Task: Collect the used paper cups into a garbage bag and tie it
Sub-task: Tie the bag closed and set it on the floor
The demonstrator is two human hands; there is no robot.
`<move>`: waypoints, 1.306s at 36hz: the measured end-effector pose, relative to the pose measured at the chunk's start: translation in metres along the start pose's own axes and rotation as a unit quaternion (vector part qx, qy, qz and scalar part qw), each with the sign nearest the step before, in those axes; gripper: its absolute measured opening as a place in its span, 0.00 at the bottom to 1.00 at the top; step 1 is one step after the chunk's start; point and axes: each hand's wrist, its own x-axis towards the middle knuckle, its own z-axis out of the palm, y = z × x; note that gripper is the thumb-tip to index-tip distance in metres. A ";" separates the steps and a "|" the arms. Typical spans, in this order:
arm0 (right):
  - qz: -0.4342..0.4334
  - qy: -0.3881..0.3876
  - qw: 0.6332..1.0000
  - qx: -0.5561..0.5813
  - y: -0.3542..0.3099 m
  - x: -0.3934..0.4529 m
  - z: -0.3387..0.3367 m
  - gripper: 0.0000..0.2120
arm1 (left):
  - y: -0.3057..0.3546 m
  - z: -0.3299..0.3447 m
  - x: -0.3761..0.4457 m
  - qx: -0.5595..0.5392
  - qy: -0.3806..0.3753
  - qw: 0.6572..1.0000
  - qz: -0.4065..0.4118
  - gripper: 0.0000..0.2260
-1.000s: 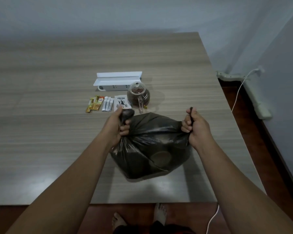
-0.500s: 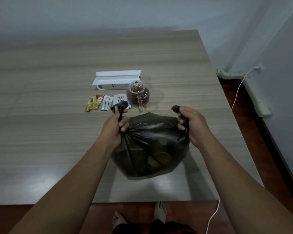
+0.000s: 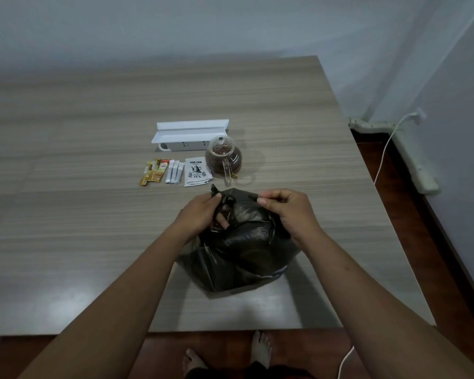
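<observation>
**Two bag ends meet over the mouth of the bag**

The black garbage bag [image 3: 238, 253] sits on the wood-grain counter [image 3: 66, 228] near its front edge, bulging and gathered at the top. The left hand [image 3: 203, 214] and right hand [image 3: 288, 212] are both closed on twisted ends of plastic — these lie side to side between the hands, directly above the bag. Knotting looks under way. Beyond sit a glass teapot [image 3: 224, 157], tea sachets [image 3: 196, 171] and a white power strip [image 3: 189, 135]; pale walls close the room.

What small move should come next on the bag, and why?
Probably cross the two gathered ends and pull them snug. The left hand and right hand each pinch a twisted end of the black garbage bag close together over its top, and no finished knot shows.
</observation>
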 end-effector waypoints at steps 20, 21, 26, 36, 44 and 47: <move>0.031 -0.069 0.995 0.066 -0.007 -0.009 0.000 0.11 | 0.006 0.002 -0.006 -0.201 0.029 0.978 0.044 0.06; 0.032 -0.071 0.995 0.065 -0.007 -0.009 0.000 0.12 | 0.006 0.002 -0.006 -0.155 0.048 0.985 0.058 0.04; 0.033 -0.077 0.995 0.055 -0.007 -0.009 0.000 0.13 | 0.004 0.004 -0.006 -0.079 0.065 0.991 0.090 0.15; 0.039 -0.087 0.995 0.043 -0.005 -0.010 0.001 0.13 | 0.007 0.004 -0.007 -0.043 0.043 0.988 0.143 0.12; 0.038 -0.089 0.994 0.047 -0.005 -0.008 -0.001 0.12 | 0.006 0.005 -0.005 0.033 0.051 0.987 0.149 0.16; 0.039 -0.089 0.994 0.051 -0.005 -0.008 -0.001 0.13 | 0.004 0.005 -0.004 0.074 0.094 0.980 0.156 0.18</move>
